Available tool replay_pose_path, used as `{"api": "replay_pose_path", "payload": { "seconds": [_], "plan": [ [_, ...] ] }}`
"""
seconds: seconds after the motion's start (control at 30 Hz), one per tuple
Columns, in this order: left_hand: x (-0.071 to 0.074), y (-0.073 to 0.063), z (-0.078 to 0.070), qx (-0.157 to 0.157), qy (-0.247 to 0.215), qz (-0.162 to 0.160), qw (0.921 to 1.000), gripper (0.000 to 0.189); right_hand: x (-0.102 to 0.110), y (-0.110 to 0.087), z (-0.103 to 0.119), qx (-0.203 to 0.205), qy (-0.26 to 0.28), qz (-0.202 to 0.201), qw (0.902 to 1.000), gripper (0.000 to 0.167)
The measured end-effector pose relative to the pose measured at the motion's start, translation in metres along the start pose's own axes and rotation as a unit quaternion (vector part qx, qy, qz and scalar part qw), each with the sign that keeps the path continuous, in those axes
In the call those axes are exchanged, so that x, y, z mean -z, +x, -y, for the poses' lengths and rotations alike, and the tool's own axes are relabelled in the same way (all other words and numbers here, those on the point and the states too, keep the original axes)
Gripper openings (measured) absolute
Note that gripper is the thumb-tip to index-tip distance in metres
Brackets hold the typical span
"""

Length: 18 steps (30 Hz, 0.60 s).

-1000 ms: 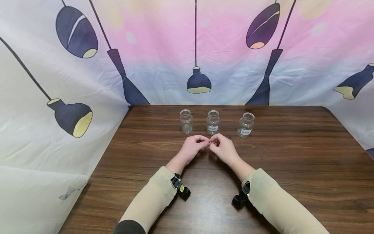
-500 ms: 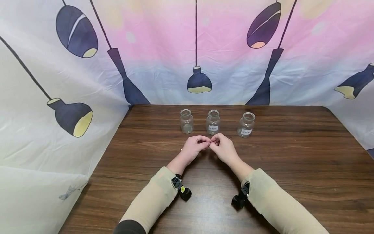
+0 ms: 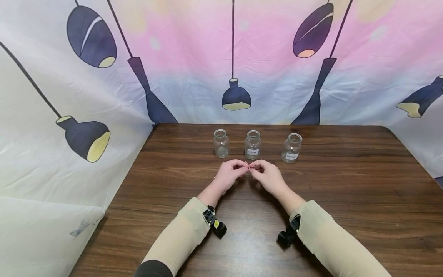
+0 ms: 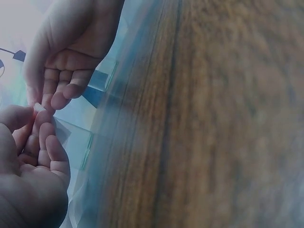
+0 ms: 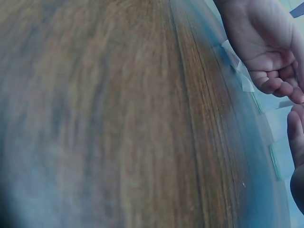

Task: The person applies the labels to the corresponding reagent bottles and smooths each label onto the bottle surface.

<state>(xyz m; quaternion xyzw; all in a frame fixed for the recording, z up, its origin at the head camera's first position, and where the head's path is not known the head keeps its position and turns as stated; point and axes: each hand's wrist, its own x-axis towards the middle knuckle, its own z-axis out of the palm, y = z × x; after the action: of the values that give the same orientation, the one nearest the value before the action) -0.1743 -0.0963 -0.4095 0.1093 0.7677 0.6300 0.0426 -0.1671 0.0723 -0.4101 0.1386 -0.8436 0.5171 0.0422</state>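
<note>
In the head view my left hand (image 3: 229,174) and right hand (image 3: 269,177) meet fingertip to fingertip above the table, in front of the glass jars. Between their thumbs and index fingers, the left wrist view shows the corner of a small white piece (image 4: 39,108) that looks like paper; both hands pinch there. More white paper (image 5: 245,78) shows beside my left hand in the right wrist view, and its full shape is hidden. Nearest stands the middle glass jar (image 3: 252,145), open-topped, with a white label. The left glass jar (image 3: 221,144) shows no label.
A right glass jar (image 3: 292,148) with a white label stands apart from the other two. All three stand upright near the back of the dark wooden table (image 3: 349,184). Behind it hangs a cloth (image 3: 194,69) printed with lamps.
My right hand and forearm have shifted slightly right and toward me, its fingers still meeting the left ones. A small white bit now shows beside my left hand. The jars have not moved.
</note>
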Motion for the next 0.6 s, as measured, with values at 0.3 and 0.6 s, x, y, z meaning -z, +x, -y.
{"api": "replay_pose_path", "payload": {
  "seconds": [0.3,0.6],
  "plan": [
    [0.0002,0.0003,-0.0002,-0.003,0.017,-0.006,0.9998,0.013,0.0007,-0.0012,0.0002,0.005,0.019,0.024,0.9995,0.015],
    [0.0004,0.002,0.0015,-0.006,0.037,-0.011,0.9992,0.01,-0.0008,-0.0019,-0.0003,0.004,0.027,0.033,0.9991,0.016]
  ]
}}
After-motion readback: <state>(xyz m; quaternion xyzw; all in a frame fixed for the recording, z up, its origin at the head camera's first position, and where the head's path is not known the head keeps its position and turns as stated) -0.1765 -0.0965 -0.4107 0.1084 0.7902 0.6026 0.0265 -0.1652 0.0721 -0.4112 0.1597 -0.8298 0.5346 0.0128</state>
